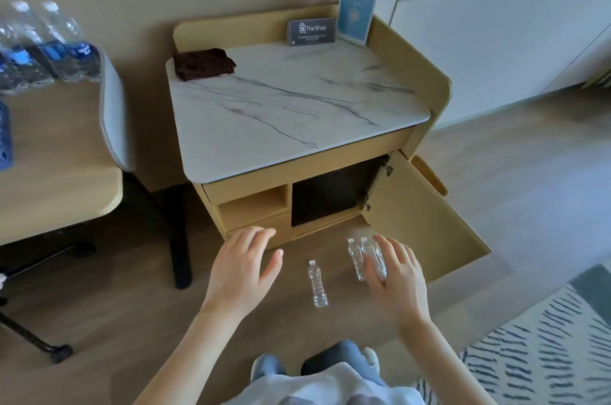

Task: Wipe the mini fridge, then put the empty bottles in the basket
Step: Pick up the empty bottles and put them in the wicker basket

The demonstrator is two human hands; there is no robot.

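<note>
The mini fridge [327, 196] shows as a dark front inside a wooden cabinet whose door [420, 216] hangs open to the right. A folded brown cloth [203, 63] lies on the marble top [297, 107], at its back left corner. Three small clear bottles are on the floor in front of the cabinet. One bottle [317, 284] is alone between my hands. The other two [356, 257] are side by side, partly under the spread fingers of my right hand [395, 275]. My left hand [243, 264] hovers open to the left, holding nothing.
A wooden desk [56, 140] at the left carries several full water bottles [49, 44] and the edge of a blue basket-like object [5, 136]. A grey chair [114, 100] stands between desk and cabinet. Two sign cards [312, 30] stand on the marble top. A patterned rug [545, 355] lies at the lower right.
</note>
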